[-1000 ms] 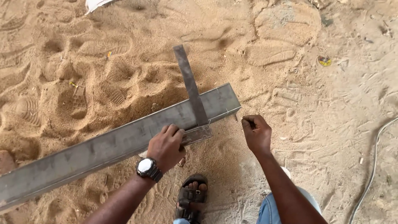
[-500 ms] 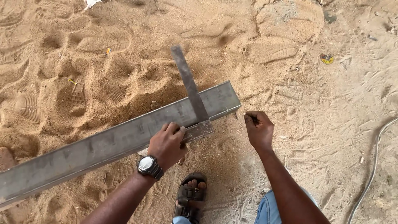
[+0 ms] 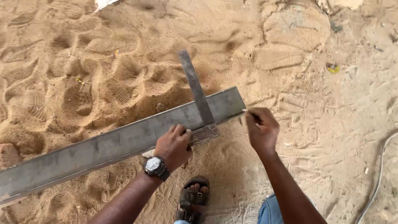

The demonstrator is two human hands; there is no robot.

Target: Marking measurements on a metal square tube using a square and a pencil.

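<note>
A long grey steel box bar (image 3: 103, 147) lies across the sand, its right end near the middle of the view. A metal try square (image 3: 197, 93) rests across that end, its blade pointing away from me. My left hand (image 3: 174, 145), with a wristwatch, presses the square's stock against the bar's near side. My right hand (image 3: 262, 129) is closed on a small pale marking piece (image 3: 244, 110), whose tip touches the bar's right end.
Footprinted sand surrounds the bar. My sandalled foot (image 3: 191, 201) and blue trouser leg (image 3: 271, 209) are below it. A brick (image 3: 9, 154) lies at the left, a white cable (image 3: 379, 174) at the right edge, a small yellow-green scrap (image 3: 332, 67) upper right.
My right hand has moved left and up, from the sand beside the bar to the bar's right end. The left hand and the square stay in place.
</note>
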